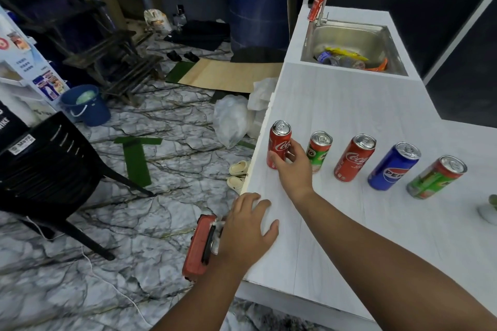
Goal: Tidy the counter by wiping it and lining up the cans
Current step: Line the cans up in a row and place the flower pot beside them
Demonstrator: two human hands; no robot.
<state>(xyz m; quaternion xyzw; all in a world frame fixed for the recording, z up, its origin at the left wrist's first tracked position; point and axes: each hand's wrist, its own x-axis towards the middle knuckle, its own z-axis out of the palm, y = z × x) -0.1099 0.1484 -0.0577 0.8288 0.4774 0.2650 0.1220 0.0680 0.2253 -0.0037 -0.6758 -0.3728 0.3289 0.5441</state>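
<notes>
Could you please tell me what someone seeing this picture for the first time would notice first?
Probably the row of five drink cans across the white counter, with the right hand closed around the leftmost red can near the counter's edge. The blue can stands out among the red and green ones. Behind the row, a steel sink holds colourful wrappers.

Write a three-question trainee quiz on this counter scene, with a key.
1. How many cans stand in the row on the counter?
2. True or false: the right hand grips the blue can.
3. Which is flat on the counter edge: A) left hand B) right hand?

Key:
1. Five.
2. False; it grips the leftmost red can.
3. A
</notes>
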